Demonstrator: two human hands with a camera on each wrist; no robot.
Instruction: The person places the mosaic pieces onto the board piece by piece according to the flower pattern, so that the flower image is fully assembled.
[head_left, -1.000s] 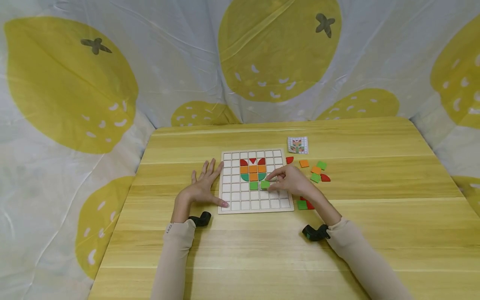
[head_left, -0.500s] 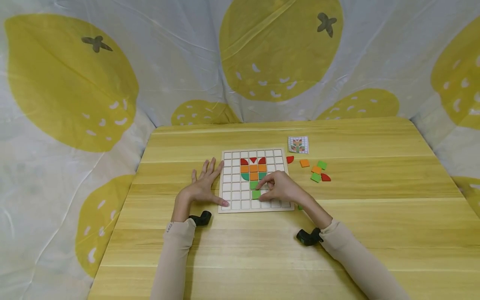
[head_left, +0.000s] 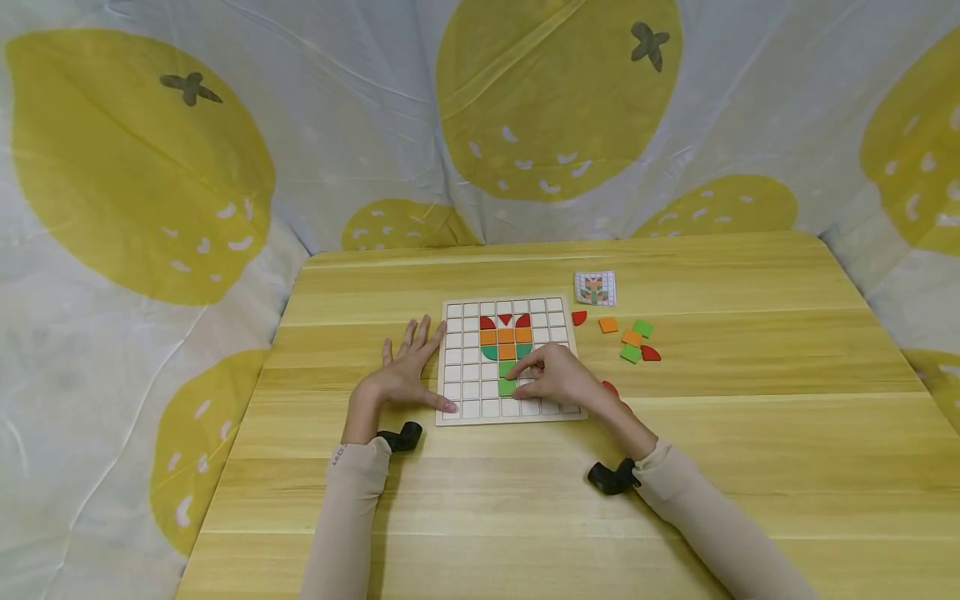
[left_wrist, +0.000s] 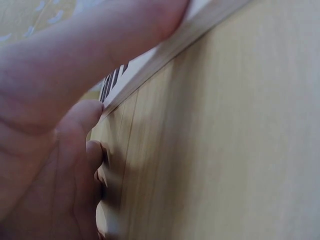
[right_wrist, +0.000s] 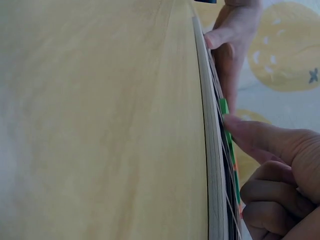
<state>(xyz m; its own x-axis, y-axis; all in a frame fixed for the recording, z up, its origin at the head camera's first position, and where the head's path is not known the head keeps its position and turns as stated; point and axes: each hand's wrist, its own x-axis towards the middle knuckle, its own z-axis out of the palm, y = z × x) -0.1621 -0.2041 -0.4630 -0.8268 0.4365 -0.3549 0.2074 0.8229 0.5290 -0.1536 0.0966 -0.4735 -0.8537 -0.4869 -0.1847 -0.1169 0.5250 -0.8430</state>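
A square wooden grid board lies on the table with a pattern of red, orange and green pieces in its middle columns. My left hand spreads its fingers along the board's left edge, thumb on the near left corner. Thumb and index finger of my right hand pinch a green square tile at the cell just below another green tile. In the right wrist view, the thumb touches the side of the green tile, low over the board. The left wrist view shows a finger against the board's rim.
A small printed pattern card lies behind the board on the right. Loose pieces are scattered right of the board, among them an orange tile, a green tile and a red quarter-circle. Other red pieces are partly hidden by my right forearm.
My right hand has moved the green tile left and toward me, from beside the upper green tile to the cell below it, where it now lies lower and straighter. The left hand stays put.
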